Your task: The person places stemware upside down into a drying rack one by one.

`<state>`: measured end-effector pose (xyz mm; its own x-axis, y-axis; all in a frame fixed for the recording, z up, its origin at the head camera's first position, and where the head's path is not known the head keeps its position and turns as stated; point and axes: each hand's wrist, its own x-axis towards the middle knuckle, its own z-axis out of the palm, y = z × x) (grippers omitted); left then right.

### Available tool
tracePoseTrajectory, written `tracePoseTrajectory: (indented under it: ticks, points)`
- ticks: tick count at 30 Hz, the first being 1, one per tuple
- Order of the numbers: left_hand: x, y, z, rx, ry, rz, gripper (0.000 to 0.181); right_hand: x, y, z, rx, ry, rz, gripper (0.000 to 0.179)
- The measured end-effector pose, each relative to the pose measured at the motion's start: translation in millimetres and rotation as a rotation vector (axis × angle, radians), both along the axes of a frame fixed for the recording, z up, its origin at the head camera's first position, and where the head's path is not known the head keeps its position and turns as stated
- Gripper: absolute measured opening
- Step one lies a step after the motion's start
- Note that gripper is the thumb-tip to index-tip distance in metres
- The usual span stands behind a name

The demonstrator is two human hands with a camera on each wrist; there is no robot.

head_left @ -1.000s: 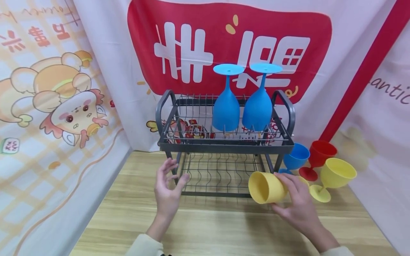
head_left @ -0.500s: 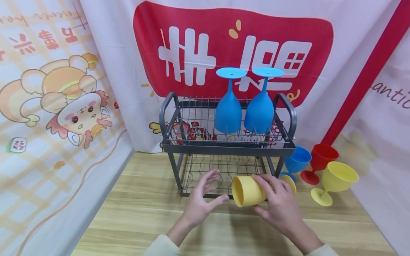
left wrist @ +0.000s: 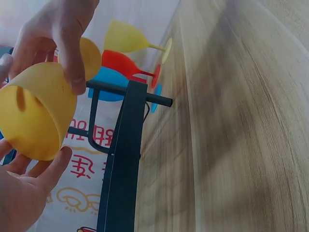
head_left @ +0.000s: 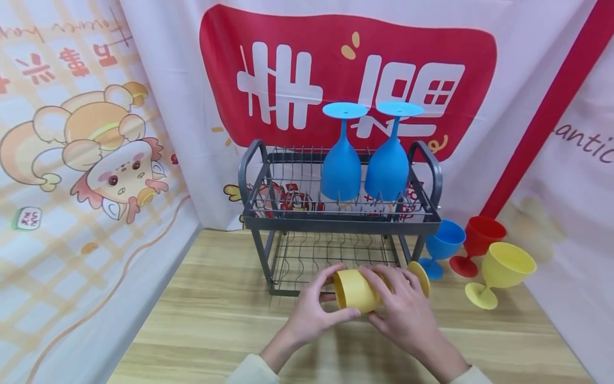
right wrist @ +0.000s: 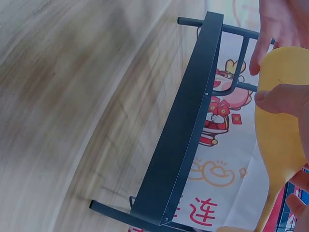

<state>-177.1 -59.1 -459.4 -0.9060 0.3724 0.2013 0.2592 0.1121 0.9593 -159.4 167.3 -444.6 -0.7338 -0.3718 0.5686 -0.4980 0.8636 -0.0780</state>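
Note:
Lying sideways in the air before the rack, a yellow plastic goblet (head_left: pixel 357 290) has its mouth to the left and its foot to the right. My right hand (head_left: pixel 405 309) grips it round the bowl, thumb on the near side, as the right wrist view also shows. At the mouth, my left hand (head_left: pixel 314 309) holds the rim between thumb and fingers; its fingertips (left wrist: pixel 60 157) meet the rim in the left wrist view. Two blue goblets, one at left (head_left: pixel 341 168) and one at right (head_left: pixel 387 168), stand upside down on the upper tier of the dark dish rack (head_left: pixel 340 223).
Right of the rack stand upright a blue goblet (head_left: pixel 445 241), a red goblet (head_left: pixel 483 234) and another yellow goblet (head_left: pixel 506 266). The rack's lower wire tier (head_left: pixel 307 264) lies behind my hands. Printed cloth (head_left: pixel 220 192) hangs behind the wooden table (head_left: pixel 201 320).
My right hand has carried the yellow goblet leftward to the rack's front. My left hand has moved right and now holds its rim. The other goblets stay put.

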Motion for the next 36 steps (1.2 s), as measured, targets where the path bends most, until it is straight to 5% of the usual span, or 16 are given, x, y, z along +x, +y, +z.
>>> tracePoseTrajectory:
  ticks: [12,19,27,33,36]
  points:
    - [-0.4,3.0,-2.1,0.034,-0.003,0.044,0.075,2.4,-2,-6.9,-0.015,0.021,-0.001,0.101]
    - [-2.9,-1.7,-0.4,0.106,0.006,0.085,0.072,8.9,-2,-8.7,-0.143,-0.005,0.002,0.106]
    - [-3.3,-4.3,0.2,0.155,-0.023,0.099,0.073,26.3,-12,-24.7,-0.682,0.042,-0.002,0.078]
    - [-2.9,1.4,-0.2,0.215,-0.011,0.055,0.076,29.2,-23,-20.4,-1.254,-0.353,-0.14,0.062]
    - [-1.3,4.4,-0.2,0.229,-0.01,0.041,0.075,27.3,-23,-16.5,-1.433,-0.549,-0.153,0.064]
